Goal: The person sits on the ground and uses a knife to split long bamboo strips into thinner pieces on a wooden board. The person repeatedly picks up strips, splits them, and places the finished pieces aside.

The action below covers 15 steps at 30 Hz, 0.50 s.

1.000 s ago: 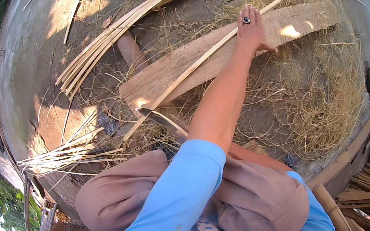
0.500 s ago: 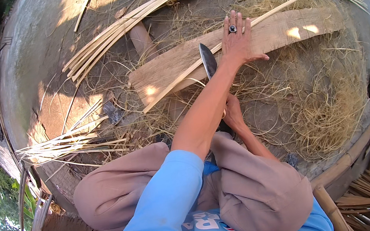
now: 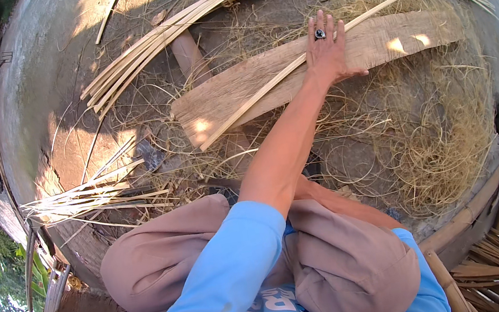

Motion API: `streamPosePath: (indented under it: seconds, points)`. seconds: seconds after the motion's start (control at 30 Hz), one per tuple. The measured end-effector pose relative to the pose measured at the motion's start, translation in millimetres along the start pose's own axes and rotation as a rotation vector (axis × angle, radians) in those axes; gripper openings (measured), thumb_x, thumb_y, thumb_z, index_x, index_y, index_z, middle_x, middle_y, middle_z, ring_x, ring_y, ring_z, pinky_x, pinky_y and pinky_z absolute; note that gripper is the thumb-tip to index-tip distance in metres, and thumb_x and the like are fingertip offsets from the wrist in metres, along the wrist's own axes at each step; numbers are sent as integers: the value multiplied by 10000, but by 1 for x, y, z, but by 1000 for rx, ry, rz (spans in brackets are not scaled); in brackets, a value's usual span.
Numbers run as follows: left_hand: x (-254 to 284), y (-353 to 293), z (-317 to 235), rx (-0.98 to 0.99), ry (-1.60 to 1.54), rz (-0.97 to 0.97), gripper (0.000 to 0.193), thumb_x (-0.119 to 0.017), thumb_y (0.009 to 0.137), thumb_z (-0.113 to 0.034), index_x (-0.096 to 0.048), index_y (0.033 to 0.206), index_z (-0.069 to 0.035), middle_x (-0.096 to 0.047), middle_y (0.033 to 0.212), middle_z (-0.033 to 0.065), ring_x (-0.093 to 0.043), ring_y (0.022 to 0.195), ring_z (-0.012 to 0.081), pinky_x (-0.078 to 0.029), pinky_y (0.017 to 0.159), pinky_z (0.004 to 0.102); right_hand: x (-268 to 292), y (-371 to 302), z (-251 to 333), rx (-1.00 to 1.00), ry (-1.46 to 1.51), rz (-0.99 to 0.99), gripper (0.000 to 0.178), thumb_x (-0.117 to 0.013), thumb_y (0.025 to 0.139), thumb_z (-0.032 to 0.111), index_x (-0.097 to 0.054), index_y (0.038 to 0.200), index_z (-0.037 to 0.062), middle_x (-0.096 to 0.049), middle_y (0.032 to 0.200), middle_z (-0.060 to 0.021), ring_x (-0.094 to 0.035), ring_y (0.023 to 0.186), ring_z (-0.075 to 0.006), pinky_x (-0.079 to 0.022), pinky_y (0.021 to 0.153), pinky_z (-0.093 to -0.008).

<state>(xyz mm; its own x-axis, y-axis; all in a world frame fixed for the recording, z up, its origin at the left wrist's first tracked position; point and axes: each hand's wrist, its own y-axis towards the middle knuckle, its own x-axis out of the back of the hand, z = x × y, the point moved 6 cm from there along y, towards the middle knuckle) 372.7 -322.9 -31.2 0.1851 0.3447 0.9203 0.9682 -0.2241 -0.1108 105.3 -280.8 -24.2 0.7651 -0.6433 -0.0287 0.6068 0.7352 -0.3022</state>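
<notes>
Apparently, a pale strip (image 3: 254, 101) is being steadied across a board (image 3: 374, 44) by the spread left hand (image 3: 327, 54).
The right hand's grip is hidden; next, the strip must seemingly be kept still.

We see a rustic workshop: flat brown wooden board (image 3: 374, 41), tangled straw-coloured curly shavings (image 3: 433, 171), bundled long pale strips (image 3: 192, 17)

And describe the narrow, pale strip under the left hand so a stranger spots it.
Find the broad, brown wooden board. The pale strip slants across it, under the bare left hand. Only this strip crosses the board; the curved bundle of pale strips lies beyond.
</notes>
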Motion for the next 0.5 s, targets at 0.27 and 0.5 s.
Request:
streamPosePath:
  seconds: [0.27,0.5]
  points:
    - [-7,47,12,120,-278,-28,347,-539,1046,-365,-701,1131,-71,-715,1120,120,-636,1152,297,-375,1058,512,26,-12,19,-131,-261,36,278,-655,869,118,-699,1114,-6,-743,990,-227,-690,931,-431,-543,856,-448]
    - [4,44,23,131,-339,-528,142,-633,927,-233,-672,951,-98,-666,987,83,-639,985,309,-447,932,449,98,-2,11,-167,6,-517,195,-650,919,78,-668,1054,-62,-744,847,-203,-734,830,-310,-555,723,-415]
